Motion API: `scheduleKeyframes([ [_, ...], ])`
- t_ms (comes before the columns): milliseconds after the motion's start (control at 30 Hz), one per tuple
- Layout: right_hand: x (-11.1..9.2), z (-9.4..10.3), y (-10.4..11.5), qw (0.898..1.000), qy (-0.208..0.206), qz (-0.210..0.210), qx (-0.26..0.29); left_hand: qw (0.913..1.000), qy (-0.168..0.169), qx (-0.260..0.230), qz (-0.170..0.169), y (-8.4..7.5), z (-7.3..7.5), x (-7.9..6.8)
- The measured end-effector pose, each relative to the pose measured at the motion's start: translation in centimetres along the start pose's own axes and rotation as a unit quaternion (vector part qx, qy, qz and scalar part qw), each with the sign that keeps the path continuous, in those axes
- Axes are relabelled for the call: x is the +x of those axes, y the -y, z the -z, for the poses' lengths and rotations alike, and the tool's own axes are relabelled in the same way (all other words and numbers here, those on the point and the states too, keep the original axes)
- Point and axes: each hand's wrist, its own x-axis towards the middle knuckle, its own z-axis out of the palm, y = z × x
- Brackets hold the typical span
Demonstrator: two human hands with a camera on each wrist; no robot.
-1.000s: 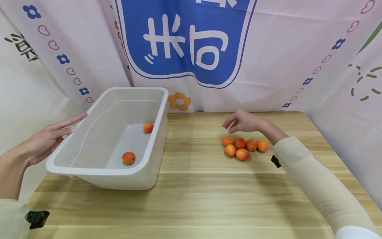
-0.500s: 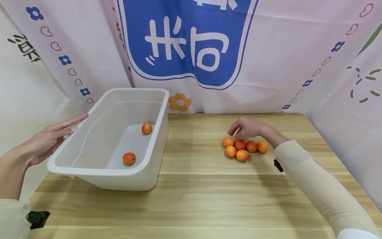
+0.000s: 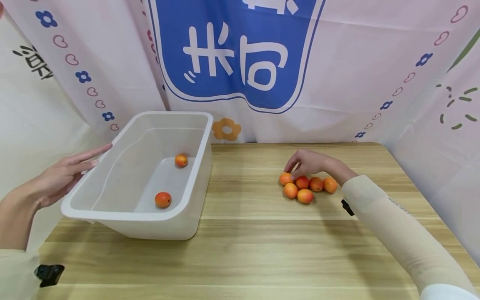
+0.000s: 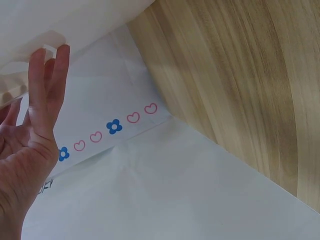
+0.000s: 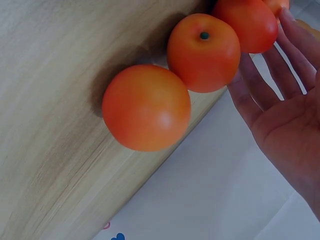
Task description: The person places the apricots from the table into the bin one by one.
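Note:
Small orange-red fruits lie in a cluster on the wooden table, right of the middle in the head view. My right hand (image 3: 307,162) reaches over the back of the cluster, thumb and fingers about the leftmost back fruit (image 3: 286,179). In the right wrist view the thumb lies against a fruit (image 5: 275,6) partly cut off at the top edge; another fruit (image 5: 204,52) shows a dark green stem spot. My left hand (image 3: 60,177) touches the left rim of a white plastic bin (image 3: 204,166) with straight fingers. Inside the bin lie two fruits, one near (image 3: 163,199) and one farther back (image 3: 181,160).
The bin stands on the left part of the wooden table (image 3: 255,250). A printed cloth (image 3: 337,83) hangs along the table's back edge, and light cloth walls (image 3: 431,166) close off both sides.
My right hand has come down onto the leftmost back fruit. The farther fruit in the bin has rolled slightly left. My left hand stays at the rim.

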Motion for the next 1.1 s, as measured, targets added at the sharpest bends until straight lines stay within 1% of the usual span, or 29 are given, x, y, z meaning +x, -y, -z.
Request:
scheduleKeyframes([
  [167,0.13,-0.19,0.11,1.000,0.005,-0.017,0.010,1.0000,-0.002,-0.001,0.003,-0.04,-0.08,-0.08],
  [367,0.24,-0.46,-0.13,1.000,0.005,-0.011,0.014,0.9999,0.001,0.010,0.005,-0.16,-0.07,-0.11],
  [533,0.28,-0.48,-0.26,1.000,0.005,-0.013,0.017,1.0000,0.000,-0.003,0.001,-0.11,-0.10,-0.10],
  [700,0.32,-0.32,0.05,1.000,0.008,-0.015,0.012,0.9999,0.005,-0.010,-0.004,-0.11,-0.14,-0.11],
  [867,0.40,-0.34,0.13,0.999,0.013,-0.031,0.016,0.9999,0.007,-0.014,-0.005,-0.10,-0.14,-0.14],
  [967,0.42,-0.31,0.00,0.999,0.002,-0.038,0.024,0.9998,0.007,-0.016,-0.006,-0.06,-0.13,-0.14],
  [1100,0.51,-0.17,-0.26,0.999,-0.021,-0.033,0.025,0.9998,0.007,-0.018,-0.006,0.02,-0.12,-0.17],
])
